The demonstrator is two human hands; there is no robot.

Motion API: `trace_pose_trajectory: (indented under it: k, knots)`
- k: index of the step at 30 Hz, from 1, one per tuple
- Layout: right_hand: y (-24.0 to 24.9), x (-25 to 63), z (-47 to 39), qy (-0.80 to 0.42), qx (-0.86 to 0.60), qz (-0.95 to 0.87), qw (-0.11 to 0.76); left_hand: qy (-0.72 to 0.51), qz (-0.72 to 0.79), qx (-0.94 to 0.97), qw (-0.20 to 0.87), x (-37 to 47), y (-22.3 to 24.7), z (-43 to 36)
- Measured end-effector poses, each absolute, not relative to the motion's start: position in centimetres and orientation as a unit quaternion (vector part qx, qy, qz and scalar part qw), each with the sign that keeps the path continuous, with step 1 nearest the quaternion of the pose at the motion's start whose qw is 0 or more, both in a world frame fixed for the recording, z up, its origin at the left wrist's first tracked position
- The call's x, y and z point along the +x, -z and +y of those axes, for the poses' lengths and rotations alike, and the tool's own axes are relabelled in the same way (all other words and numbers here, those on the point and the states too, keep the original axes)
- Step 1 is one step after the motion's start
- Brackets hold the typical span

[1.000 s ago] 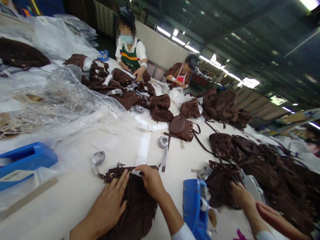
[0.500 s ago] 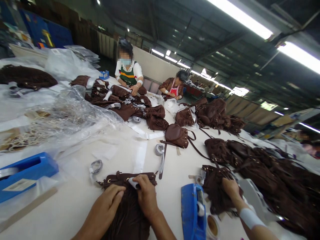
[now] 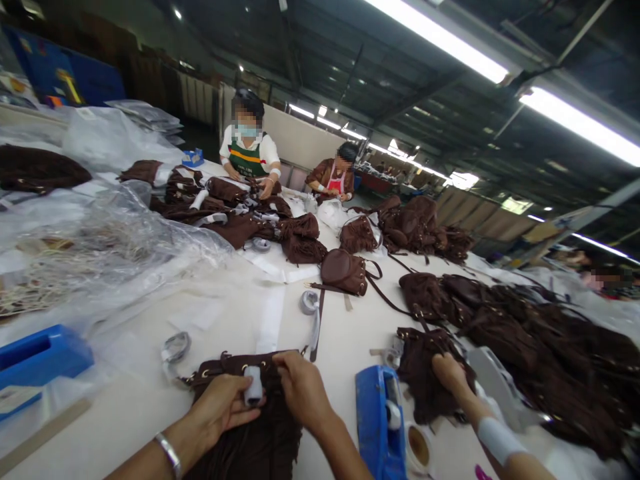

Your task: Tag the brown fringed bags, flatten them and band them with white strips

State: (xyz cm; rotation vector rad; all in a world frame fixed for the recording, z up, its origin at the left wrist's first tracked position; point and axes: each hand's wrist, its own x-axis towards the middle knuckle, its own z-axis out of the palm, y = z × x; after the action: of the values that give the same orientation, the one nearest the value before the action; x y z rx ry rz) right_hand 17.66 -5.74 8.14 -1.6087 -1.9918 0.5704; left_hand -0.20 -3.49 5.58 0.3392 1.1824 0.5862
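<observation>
A dark brown fringed bag with metal eyelets along its top lies on the pale table in front of me. My left hand pinches a small grey-white wrapped piece near the eyelets, over the bag's upper front. At the bag's top right edge is my right hand, its fingers closed together; what they hold, if anything, is hidden. A wrapped strap coil lies at the bag's upper left, and another coil sits farther back.
Blue tape dispensers stand at right and far left, with a tape roll beside the right one. Another person's hand touches a brown bag. Brown bags pile up at right. Two people work across the table.
My left hand has moved right and now holds the grey-white piece, which was at my right hand. My right hand has shifted to the bag's top right edge. The view has shifted slightly.
</observation>
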Motion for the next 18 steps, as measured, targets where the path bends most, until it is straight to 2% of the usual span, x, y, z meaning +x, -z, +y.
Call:
trace_pose_trajectory:
  k: [4, 7, 10, 13, 15, 16, 18]
  knots:
    - [-13.9, 16.8, -1.7, -0.192, -0.603, -0.774, -0.020, -0.262, 0.550, 0.159, 0.777, -0.2, -5.4, -3.3]
    - [-15.8, 15.0, 1.4, -0.255, -0.575, -0.772, -0.092, -0.260, 0.557, 0.169, 0.770, -0.3, -5.3, -3.1]
    - [-14.8, 14.8, 2.6, -0.311, -0.572, -0.752, -0.108, -0.261, 0.562, 0.189, 0.762, -0.3, -4.8, -3.2]
    - [-12.0, 15.6, 0.9, -0.375, -0.611, -0.696, -0.031, -0.267, 0.554, 0.188, 0.766, -0.1, -4.1, -3.5]
    - [-9.8, 15.9, -1.0, -0.457, -0.655, -0.590, 0.119, -0.275, 0.544, 0.182, 0.771, 0.1, -3.6, -3.6]
    - [-8.8, 15.9, -1.9, -0.489, -0.656, -0.552, 0.159, -0.279, 0.540, 0.179, 0.774, 0.0, -3.4, -3.6]
    - [-7.5, 15.7, -3.4, -0.565, -0.628, -0.498, 0.195, -0.283, 0.525, 0.168, 0.785, -0.3, -3.2, -3.5]
